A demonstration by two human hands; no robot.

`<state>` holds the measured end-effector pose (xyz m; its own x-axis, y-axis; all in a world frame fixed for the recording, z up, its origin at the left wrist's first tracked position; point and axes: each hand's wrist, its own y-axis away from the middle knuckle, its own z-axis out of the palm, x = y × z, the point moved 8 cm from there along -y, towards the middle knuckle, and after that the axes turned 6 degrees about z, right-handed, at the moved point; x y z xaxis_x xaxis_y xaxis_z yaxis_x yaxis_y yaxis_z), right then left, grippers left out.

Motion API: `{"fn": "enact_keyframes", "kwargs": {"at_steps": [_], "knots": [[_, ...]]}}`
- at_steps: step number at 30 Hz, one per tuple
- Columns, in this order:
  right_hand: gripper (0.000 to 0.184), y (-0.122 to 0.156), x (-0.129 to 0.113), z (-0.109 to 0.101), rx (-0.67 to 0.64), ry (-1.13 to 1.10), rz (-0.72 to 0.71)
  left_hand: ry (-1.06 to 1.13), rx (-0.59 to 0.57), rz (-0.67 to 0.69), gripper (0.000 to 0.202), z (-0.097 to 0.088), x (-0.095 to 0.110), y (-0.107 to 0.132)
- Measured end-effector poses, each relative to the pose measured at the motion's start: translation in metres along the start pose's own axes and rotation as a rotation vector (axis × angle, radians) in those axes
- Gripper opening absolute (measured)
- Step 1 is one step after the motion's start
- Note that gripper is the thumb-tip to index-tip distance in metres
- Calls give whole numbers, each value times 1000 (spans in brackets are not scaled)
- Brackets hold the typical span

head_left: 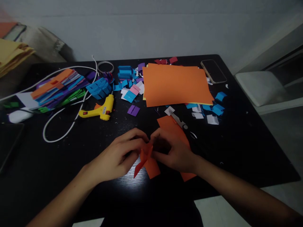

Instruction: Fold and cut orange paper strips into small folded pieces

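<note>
Between my two hands, near the front of the black table, is a folded piece of orange paper [151, 167]. My left hand [120, 151] pinches its upper left part, and my right hand [172, 148] pinches it from the right. The fingertips nearly meet at the top and hide some of the folds. One flap hangs down to the left and another points toward me. Partly beneath my right hand lies a long orange paper strip [169, 124]. Scissors [181, 122] rest across that strip, their handles dark against the table.
A stack of orange sheets [176, 85] lies at the back, with small cut papers around it. A yellow glue gun [100, 110], a looping white cable [44, 129] and bundles of folded coloured strips [62, 85] are on the left. A phone [214, 72] sits at the back right.
</note>
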<state>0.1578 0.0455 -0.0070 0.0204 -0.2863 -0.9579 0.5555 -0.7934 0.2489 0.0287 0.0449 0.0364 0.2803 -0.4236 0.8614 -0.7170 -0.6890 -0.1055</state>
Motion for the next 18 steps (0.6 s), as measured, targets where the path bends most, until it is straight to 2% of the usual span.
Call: {"fn": "enact_keyframes", "kwargs": {"at_steps": [4,11,15,18], "knots": [[19,1,-2,0,-2,52,-23,2,13,-16,28,0,-1,1],[22,1,-2,-3,24,64,-50,-51,80,-39,27,-7,-4,3],[21,1,-2,-4,42,87,-66,-45,68,-26,19,-9,-1,4],[23,2,-3,-6,64,126,-84,-52,50,-8,23,-8,1,5]]}}
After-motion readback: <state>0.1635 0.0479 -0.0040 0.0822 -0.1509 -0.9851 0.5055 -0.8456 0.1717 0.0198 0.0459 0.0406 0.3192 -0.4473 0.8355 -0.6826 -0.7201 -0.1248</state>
